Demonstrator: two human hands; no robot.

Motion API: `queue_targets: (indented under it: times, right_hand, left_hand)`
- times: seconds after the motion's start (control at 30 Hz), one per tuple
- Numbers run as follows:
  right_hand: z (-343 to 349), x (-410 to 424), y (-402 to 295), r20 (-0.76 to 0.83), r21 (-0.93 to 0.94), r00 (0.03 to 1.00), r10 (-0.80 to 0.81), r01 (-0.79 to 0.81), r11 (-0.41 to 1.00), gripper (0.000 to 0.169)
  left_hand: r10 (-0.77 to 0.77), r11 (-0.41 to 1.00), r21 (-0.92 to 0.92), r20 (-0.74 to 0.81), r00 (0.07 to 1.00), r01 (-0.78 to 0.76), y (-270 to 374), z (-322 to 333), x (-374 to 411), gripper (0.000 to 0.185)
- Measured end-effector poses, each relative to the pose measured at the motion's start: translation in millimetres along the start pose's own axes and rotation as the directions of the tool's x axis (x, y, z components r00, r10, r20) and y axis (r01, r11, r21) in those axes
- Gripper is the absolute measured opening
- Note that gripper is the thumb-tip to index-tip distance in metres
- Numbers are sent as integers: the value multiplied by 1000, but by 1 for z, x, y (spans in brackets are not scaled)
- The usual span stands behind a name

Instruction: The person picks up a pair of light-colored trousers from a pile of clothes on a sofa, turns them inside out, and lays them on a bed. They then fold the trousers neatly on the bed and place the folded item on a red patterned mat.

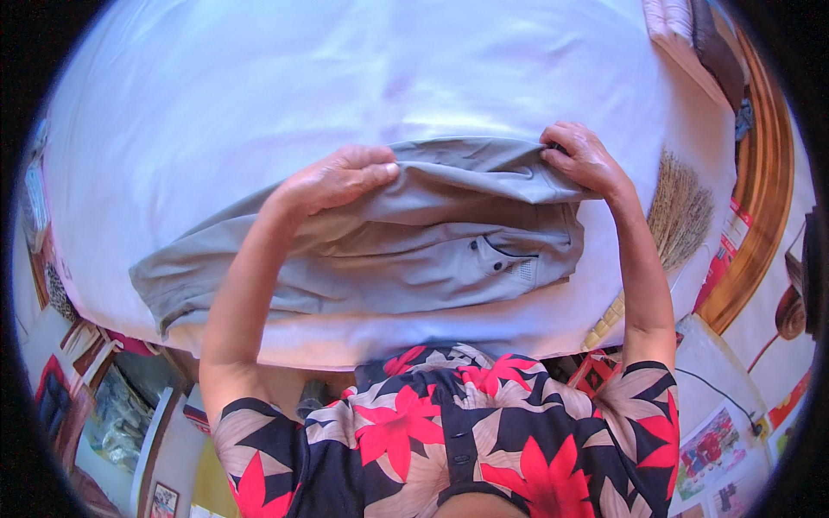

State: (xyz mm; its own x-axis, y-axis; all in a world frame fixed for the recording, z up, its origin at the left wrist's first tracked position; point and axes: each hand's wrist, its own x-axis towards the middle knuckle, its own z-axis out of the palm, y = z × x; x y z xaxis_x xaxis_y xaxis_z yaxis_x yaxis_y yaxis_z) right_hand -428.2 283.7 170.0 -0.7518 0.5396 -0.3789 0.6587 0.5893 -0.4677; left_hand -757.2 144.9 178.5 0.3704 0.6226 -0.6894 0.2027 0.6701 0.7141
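Observation:
Grey-beige trousers lie sideways across the white sheet of a bed, one leg over the other. A pocket with two dark buttons shows near their right end. My left hand pinches the far upper edge of the cloth between thumb and fingers. Farther right, my right hand grips the same edge close to the garment's right end. Between the two hands the cloth is lifted into loose folds. My left forearm hides part of the trousers.
A straw hand broom lies on the bed to the right of my right forearm, its segmented handle pointing toward me. Beyond it curves a wooden bed frame. A folded pink cloth sits at the far right corner.

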Motion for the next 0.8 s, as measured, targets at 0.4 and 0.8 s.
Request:
queue_targets:
  times: [0.4, 0.8]
  right_hand:
    - [-13, -17, 41, -79, 530, 956, 282, -199, 824, 28]
    - [8, -83, 28, -333, 256, 937, 109, -22, 966, 20]
  left_hand:
    - [-23, 931, 360, -98, 995, 57, -1, -24, 28, 28]
    - [-51, 981, 181, -134, 990, 75, -3, -14, 33, 25]
